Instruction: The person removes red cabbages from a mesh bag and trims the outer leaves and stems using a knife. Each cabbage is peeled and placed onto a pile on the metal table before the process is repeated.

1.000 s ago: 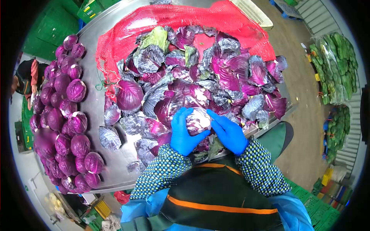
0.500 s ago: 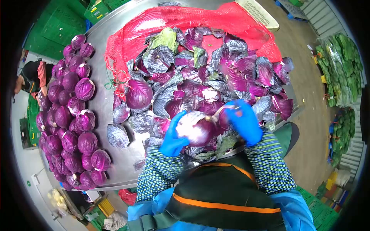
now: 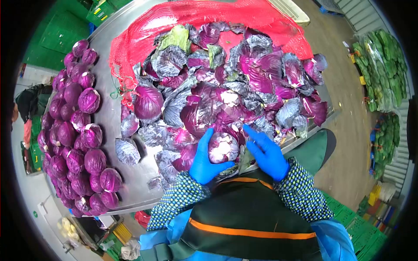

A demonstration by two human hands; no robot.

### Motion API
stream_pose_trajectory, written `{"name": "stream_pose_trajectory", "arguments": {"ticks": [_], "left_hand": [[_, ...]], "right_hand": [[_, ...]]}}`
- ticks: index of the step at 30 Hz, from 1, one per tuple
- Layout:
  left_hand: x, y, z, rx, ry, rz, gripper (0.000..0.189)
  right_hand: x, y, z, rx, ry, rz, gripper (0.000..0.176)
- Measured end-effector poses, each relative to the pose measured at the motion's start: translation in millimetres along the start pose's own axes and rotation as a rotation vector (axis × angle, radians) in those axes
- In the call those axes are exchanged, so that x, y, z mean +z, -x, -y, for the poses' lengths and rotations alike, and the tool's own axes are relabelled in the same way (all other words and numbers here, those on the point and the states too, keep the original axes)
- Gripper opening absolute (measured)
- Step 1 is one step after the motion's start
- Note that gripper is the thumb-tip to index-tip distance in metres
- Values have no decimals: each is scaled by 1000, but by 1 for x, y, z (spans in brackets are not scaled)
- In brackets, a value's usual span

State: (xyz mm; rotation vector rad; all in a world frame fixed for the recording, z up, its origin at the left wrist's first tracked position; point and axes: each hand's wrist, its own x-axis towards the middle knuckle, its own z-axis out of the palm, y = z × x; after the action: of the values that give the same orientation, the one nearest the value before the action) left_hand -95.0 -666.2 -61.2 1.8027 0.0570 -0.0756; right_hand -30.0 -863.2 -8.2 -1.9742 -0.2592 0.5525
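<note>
A red cabbage (image 3: 223, 148) with its pale stem end facing up sits near the front edge, among loose leaves. My left hand (image 3: 208, 162), in a blue glove, is curved around its left and lower side, thumb below it. My right hand (image 3: 267, 155), also gloved in blue, is just right of the cabbage with fingers stretched out and nothing in them. Loose purple and grey-green cabbage leaves (image 3: 174, 108) cover the middle of the metal table (image 3: 114, 143). A smooth purple cabbage (image 3: 148, 103) lies at the left of the leaves.
Many red cabbages (image 3: 75, 160) are piled along the table's left side. Red netting (image 3: 209, 15) lies behind the leaves, with a cream crate (image 3: 289, 11) beyond. Bags of green vegetables (image 3: 385, 69) stand at the right. Another person (image 3: 28, 104) is partly visible at far left.
The cabbage in my left hand has turned, its pale end now upward. My right hand has moved down and left, and its fingers have straightened. The whole view has shifted slightly.
</note>
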Motion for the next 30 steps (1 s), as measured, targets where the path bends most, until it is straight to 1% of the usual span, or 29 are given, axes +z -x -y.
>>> {"name": "stream_pose_trajectory", "arguments": {"ticks": [1,2,4,5,6,9,10,11,12,13,14,16,17,18,20,21,22,24,26,27,28,30], "left_hand": [[3,-2,-2,-55,59,-32,94],[6,-3,-2,-47,7,-10,98],[10,-4,-5,-47,-19,-22,101],[13,-3,7,-49,-1,-36,101],[15,-2,8,-51,0,-36,101],[13,-3,7,-56,-45,-11,99],[14,-1,6,-54,-42,-17,99],[15,3,5,-7,-93,-11,99],[13,2,5,50,-149,-6,99],[12,2,1,121,-296,-30,100],[10,3,0,110,-294,-28,100],[5,-1,-3,-12,-135,33,98],[0,-2,-2,-58,-102,46,101],[-7,-1,-9,-51,-110,35,101],[-21,4,-34,-164,380,53,106],[-22,8,-41,-33,316,-13,110],[-29,6,-51,76,12,-50,112],[-29,0,-70,192,-292,-187,113],[-24,-9,-73,225,-276,-215,113],[-23,-12,-73,244,-252,-228,113],[-23,-15,-83,281,-212,-169,106],[-34,-21,-81,308,-139,-121,89]], "right_hand": [[-3,-1,3,-96,235,94,42],[-1,-4,3,-97,235,92,42],[7,-7,2,-165,424,146,41],[8,-13,6,-156,499,199,41],[10,-18,2,-154,498,201,41],[10,-40,-9,-29,384,273,43],[5,-48,-29,-33,389,276,43],[2,-57,-62,-55,343,198,42],[0,-67,-77,-85,298,114,41],[-5,-57,-41,3,157,177,39],[6,-51,-39,11,154,184,39],[23,-43,-34,-71,103,115,35],[25,-46,-27,-4,170,18,28],[21,-50,-28,-19,169,19,28],[8,-57,-38,301,-359,-111,20],[-4,-60,-24,265,-514,-174,14],[-21,-60,-9,441,-420,-134,26],[-26,-50,40,423,-680,-177,45],[-19,-34,45,475,-1147,117,57],[-5,-25,53,516,-1170,141,59],[9,-24,38,452,-1141,173,67],[0,-19,28,360,-1085,209,71]]}}
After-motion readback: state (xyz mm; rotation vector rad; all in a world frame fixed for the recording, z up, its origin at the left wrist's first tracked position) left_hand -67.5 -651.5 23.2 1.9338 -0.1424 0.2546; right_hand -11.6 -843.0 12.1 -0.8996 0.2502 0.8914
